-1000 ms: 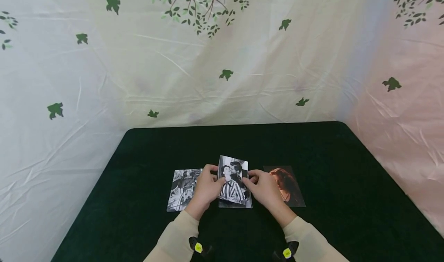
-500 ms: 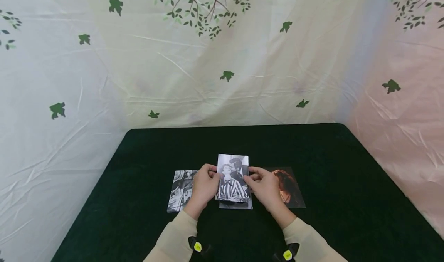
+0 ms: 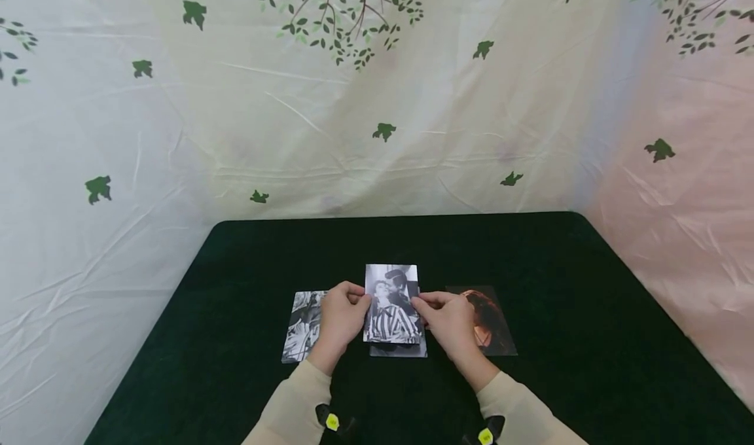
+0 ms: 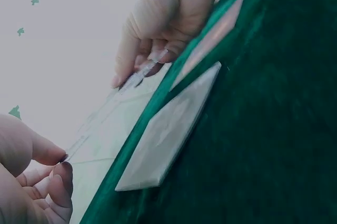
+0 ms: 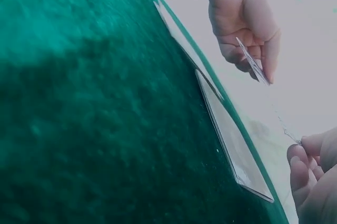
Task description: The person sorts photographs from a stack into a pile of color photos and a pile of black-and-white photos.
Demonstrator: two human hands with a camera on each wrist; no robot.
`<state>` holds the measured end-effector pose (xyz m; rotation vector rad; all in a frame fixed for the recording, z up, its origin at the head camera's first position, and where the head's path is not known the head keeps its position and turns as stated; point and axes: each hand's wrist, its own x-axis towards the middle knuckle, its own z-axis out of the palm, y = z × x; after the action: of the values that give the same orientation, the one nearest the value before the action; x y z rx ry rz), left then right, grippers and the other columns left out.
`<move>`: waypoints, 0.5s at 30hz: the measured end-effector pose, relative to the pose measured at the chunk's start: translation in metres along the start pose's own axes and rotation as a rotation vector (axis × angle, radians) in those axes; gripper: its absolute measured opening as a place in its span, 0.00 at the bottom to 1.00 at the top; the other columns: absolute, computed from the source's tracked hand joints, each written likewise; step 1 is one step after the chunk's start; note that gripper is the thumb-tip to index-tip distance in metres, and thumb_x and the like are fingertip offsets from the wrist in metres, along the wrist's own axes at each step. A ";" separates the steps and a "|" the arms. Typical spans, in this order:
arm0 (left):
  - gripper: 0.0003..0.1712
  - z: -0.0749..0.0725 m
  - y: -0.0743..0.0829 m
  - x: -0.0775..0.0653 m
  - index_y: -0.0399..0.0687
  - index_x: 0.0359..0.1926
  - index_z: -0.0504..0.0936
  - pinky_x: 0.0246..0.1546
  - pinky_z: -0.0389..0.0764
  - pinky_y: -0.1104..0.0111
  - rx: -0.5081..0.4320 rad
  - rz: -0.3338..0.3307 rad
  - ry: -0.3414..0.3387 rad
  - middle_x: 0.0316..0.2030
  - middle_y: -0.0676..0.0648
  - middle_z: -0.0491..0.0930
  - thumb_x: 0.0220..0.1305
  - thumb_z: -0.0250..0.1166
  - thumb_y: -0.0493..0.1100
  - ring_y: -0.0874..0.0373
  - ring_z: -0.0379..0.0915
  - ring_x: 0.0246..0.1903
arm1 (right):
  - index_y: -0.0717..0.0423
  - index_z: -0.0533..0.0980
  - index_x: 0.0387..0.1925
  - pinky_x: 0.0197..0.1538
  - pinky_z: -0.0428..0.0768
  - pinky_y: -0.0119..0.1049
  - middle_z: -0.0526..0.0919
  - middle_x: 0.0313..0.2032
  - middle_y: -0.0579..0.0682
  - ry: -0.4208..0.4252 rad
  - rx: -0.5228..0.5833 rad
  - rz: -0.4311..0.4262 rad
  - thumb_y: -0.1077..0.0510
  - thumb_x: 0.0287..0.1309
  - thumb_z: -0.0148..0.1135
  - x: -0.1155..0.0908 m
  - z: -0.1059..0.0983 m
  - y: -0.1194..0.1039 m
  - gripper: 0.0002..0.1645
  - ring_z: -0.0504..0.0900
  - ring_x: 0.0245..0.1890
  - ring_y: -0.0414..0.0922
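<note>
Left hand [image 3: 338,317] and right hand [image 3: 450,317] pinch the striped-figure photo [image 3: 391,307] by its two side edges, thumbs toward me on my head feed. Compared with a second ago, its top edge no longer slopes down toward the right but runs nearly level, and the whole photo sits slightly further left. Its left-side holder has gone the same way and now hides more of the black-and-white print [image 3: 300,334] lying beyond it. I read that as the photo being squared up in the grasp, with neither side let go.

From both wrist feeds I see it raised off the table [image 3: 177,379]; whether it is one sheet or several, I cannot tell. In my head feed it overlaps the middle print [image 3: 398,351], of which only a lower strip shows. On the right, partly behind the fingers and wrist, lies the dark print [image 3: 501,330] with its orange-red tones.

Dark green cloth covers the table, its far corners rounded. Behind it I see a pale hanging fabric [image 3: 294,144], creased and patterned with green leaves and branches, turning pinkish on the right. Cream sleeves [image 3: 294,399] carry black wrist units with yellow tags [image 3: 332,422]
</note>
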<state>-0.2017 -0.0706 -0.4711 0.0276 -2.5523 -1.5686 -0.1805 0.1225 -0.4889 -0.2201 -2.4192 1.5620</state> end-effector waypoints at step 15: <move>0.07 -0.061 -0.032 -0.004 0.44 0.35 0.84 0.24 0.75 0.68 0.188 -0.020 -0.106 0.23 0.51 0.79 0.58 0.70 0.43 0.59 0.74 0.21 | 0.56 0.84 0.40 0.25 0.80 0.32 0.84 0.26 0.45 -0.247 0.039 -0.045 0.57 0.55 0.69 -0.022 0.031 -0.025 0.11 0.83 0.21 0.40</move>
<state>-0.1918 -0.1387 -0.4724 -0.0092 -2.7818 -1.3653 -0.1680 0.0798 -0.4813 0.0375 -2.5517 1.7029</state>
